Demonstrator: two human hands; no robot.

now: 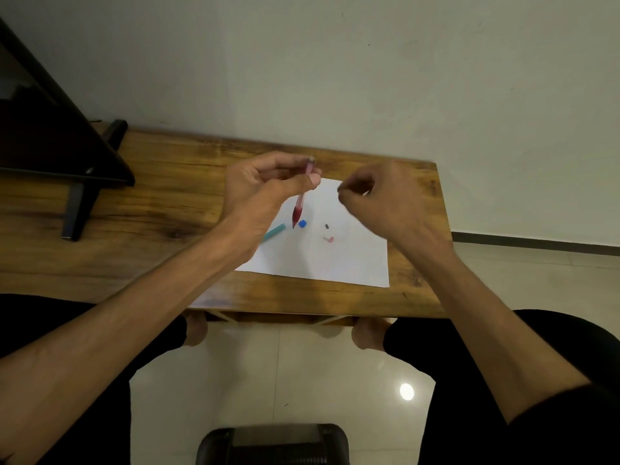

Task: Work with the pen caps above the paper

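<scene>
Wooden and brown, our table (161, 182) sits against a pale wall, and on it lies a white sheet of paper (339, 260). We hold a red pen (301, 203) up above the paper, its tip pointing down. Our left hand (265, 189) pinches the pen near its top, with the fingers curled round it. Our right hand (379, 199) hangs close by, to the right, with fingers bent together as if they nip something tiny; it is blurry, so we cannot tell what is in there. Under the pen tip, small bits lie on the paper: a blue piece (302, 223), a teal tube (274, 231) partly under our left wrist, a small dark piece (326, 226) and a little pink piece (329, 239). We think these bits could roll off or get bumped if a hand swings low. If a small part slips from our fingers, it might bounce to the shiny floor (302, 364) and be hard to find. A dark stand (80, 209) sits far left.
</scene>
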